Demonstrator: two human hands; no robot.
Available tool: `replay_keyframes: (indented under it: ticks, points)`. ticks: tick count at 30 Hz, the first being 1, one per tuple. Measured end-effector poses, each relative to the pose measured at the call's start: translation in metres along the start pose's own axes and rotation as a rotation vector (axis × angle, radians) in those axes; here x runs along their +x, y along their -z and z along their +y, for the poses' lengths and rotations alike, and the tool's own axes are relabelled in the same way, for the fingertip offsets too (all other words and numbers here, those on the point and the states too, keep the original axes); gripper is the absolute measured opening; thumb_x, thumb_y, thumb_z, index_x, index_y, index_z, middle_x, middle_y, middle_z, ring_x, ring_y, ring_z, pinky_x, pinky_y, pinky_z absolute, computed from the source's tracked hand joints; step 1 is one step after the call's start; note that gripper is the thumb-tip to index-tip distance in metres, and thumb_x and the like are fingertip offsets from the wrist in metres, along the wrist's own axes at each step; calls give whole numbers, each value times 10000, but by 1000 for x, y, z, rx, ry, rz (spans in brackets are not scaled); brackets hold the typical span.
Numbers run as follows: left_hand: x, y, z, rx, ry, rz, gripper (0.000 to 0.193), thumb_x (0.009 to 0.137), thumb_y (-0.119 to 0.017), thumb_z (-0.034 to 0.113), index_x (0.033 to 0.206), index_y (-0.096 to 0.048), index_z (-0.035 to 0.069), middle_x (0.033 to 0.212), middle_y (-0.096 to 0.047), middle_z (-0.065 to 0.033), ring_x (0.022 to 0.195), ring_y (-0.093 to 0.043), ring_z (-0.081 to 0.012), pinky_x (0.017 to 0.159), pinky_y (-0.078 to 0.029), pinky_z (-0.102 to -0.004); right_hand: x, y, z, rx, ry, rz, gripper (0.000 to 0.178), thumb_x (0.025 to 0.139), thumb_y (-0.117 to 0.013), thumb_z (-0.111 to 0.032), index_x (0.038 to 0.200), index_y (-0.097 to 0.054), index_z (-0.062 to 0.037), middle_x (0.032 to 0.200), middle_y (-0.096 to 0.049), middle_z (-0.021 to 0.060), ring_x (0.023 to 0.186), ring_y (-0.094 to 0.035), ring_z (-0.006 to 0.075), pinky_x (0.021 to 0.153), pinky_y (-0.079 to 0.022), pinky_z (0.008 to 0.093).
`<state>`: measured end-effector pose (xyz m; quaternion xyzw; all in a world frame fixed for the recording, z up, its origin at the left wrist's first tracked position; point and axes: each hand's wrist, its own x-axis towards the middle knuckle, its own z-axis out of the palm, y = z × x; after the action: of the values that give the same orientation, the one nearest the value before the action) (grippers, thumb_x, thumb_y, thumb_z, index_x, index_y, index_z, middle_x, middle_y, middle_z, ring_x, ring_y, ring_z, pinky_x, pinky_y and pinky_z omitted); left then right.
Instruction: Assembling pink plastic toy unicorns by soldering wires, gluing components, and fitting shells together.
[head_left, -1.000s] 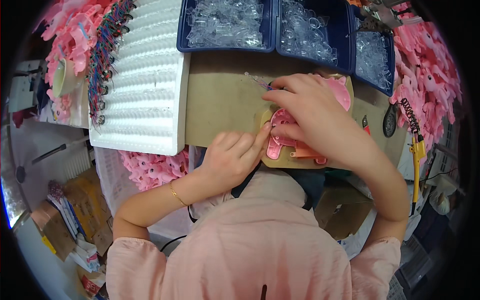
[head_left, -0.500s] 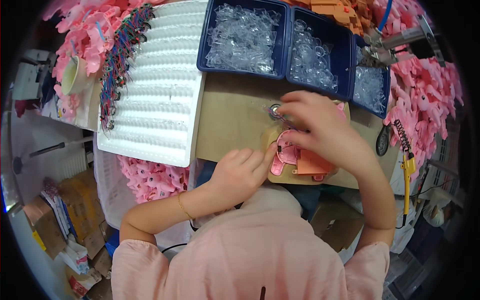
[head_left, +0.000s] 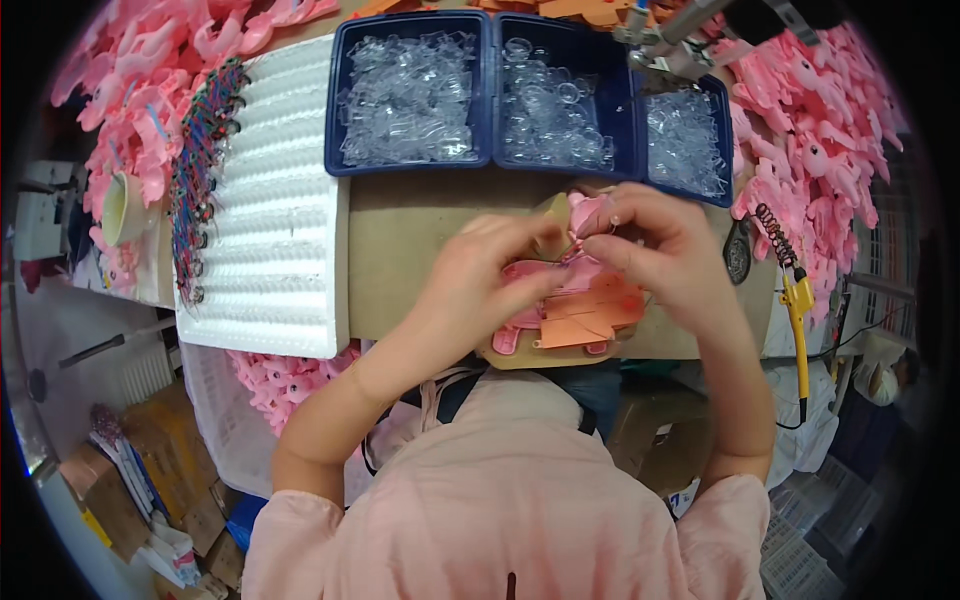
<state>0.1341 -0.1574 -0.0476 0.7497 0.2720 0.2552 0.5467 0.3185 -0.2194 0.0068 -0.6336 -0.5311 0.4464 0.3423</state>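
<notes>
In front of me a pink plastic toy shell (head_left: 592, 277) lies on a tan block (head_left: 540, 359), with an orange plastic part (head_left: 577, 322) in its lower half. My left hand (head_left: 490, 270) reaches over the shell's left side, thumb stretched across it and apart from the fingers. From the right, my right hand (head_left: 660, 245) has thumb and fingertips closed together at the shell's upper part. Thin wires (head_left: 574, 247) show at those fingertips. Fingers hide much of the shell's middle, and both hands are slightly blurred.
Blue bins (head_left: 490, 120) of clear plastic pieces stand behind the work spot. A white ridged foam tray (head_left: 270, 200) with bundled wires (head_left: 200, 170) lies left. Pink shells (head_left: 815, 150) are heaped right, near a yellow-handled soldering iron (head_left: 798, 300). A metal clamp (head_left: 680, 45) overhangs the bins.
My left hand has moved up from the shell's edge to over its body, fingers spreading. My right hand has come away from the round metal piece and closed nearer the shell. The view has shifted.
</notes>
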Motion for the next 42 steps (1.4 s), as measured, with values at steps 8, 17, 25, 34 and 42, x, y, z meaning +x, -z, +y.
replay_keyframes:
  ticks: [8,17,25,34,42]
  points:
    - [5,-20,-12,-310,365,-36,191,831,-637,112,970,-653,-19,861,-640,-63,749,-596,-97,694,-476,-241,-53,7,30,-387,136,73,188,735,-683,-79,890,-612,0,853,-566,93,785,-569,198,676,-457,280]
    - [9,-21,1,62,151,-5,179,787,-664,148,906,-674,14,747,-625,-91,683,-536,-186,614,-418,-304,-97,-39,32,-261,157,-35,118,761,-669,-98,831,-589,-47,782,-551,63,692,-547,197,612,-444,303]
    - [12,-15,3,68,156,-55,152,817,-633,138,883,-669,7,786,-614,-83,710,-527,-174,669,-427,-285,-19,-11,21,458,-8,266,171,798,-609,-14,963,-575,19,793,-572,36,767,-546,84,676,-449,222]
    - [9,-12,-11,-144,35,26,141,803,-633,142,894,-660,38,899,-606,-55,878,-541,-180,810,-393,-304,-82,-16,31,323,-18,170,140,707,-658,62,834,-607,36,848,-632,103,743,-602,174,660,-478,262]
    - [12,1,-5,435,-250,-96,205,707,-692,171,906,-666,128,788,-619,1,846,-543,-202,814,-368,-350,-61,-28,40,-453,306,260,134,698,-689,-27,820,-632,-29,819,-627,83,742,-589,233,685,-440,332]
